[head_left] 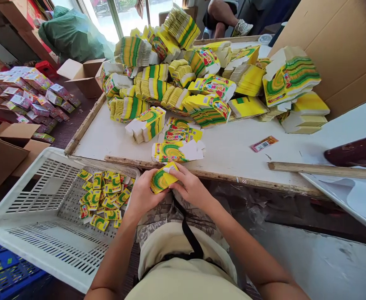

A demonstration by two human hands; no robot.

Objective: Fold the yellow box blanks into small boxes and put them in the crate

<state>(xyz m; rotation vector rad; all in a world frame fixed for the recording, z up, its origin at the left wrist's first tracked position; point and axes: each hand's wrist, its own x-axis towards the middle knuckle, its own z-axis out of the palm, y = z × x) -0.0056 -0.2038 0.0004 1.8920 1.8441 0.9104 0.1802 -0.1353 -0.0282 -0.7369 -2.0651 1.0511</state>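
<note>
Just in front of the table's near edge, both of my hands hold one small yellow carton (160, 179) with green rings. My left hand (145, 191) wraps round its left side. My right hand (187, 185) grips its right end, with the fingers by a white flap. On the white table (229, 150), flat cartons (176, 151) lie just beyond my hands, beside a standing bundle of cartons (148, 124). Many bundles of flattened cartons (151, 83) are heaped farther back. Small yellow cartons (103, 193) lie in a white crate (54, 200) at my left.
A pink packet (264, 143) lies on the table's right half. Near the right edge are a dark red mug (354, 151) and a wooden stick (323, 170). Open cardboard boxes (87, 79) and a blue crate (14, 271) are at the left. A seated person's legs (222, 14) show behind.
</note>
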